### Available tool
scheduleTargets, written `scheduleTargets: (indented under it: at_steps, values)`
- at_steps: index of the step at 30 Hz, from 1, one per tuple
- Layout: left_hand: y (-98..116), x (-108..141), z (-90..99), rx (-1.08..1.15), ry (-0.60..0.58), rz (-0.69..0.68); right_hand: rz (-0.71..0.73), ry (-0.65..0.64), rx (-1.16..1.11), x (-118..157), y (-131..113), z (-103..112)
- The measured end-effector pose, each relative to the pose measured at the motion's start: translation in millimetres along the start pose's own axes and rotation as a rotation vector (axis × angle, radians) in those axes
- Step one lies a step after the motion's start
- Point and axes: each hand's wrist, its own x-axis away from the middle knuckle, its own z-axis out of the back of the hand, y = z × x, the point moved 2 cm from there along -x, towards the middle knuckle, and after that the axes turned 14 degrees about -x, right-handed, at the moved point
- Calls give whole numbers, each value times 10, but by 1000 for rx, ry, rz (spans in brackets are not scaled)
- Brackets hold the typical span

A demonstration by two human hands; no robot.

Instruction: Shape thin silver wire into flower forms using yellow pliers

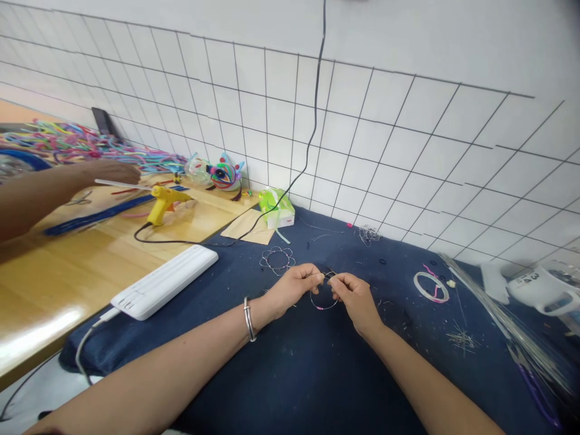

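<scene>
And here, low over the dark blue cloth (281,368), a slim wire ring (320,308) hangs between two hands: left hand (303,283) with thumb and finger pinched together on it, right hand (356,299) clamped on it too, close alongside. The join between the fingertips is too small to read.

Round the edges it's busy! Just beyond the left hand lies a flower-shaped wire piece (278,268). A black cable (304,172) hangs down the wall, passes the tissue pack (283,216), crosses a brown card (242,231) and reaches the yellow glue gun (158,208). The long white power strip (165,282) takes up the space towards the wooden table (199,211), where a co-worker's arm (40,196) reaches in (quite the crowded bench, this). Over on the right: a coil with pink strands (419,290), scattered wire pins (463,340), long pale wires (516,320) and a white mug (537,287).

Now the count: one ring in hand, one flower shape, one glue gun, one power strip, one tissue pack, one mug, one wire tangle (369,234) by the wall; the loose pins are too many to number.
</scene>
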Motion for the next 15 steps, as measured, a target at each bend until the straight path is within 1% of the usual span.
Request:
scheduleTargets:
  at_steps: [5,7,15]
  values:
    - [-9,27,-83,269,-151,59,-66,-21,-157,7,54,-42]
    - [-11,35,-104,321,-167,71,-78,-8,-214,15,70,-58]
    - [17,49,-90,276,-168,74,-33,64,-213,44,65,-77]
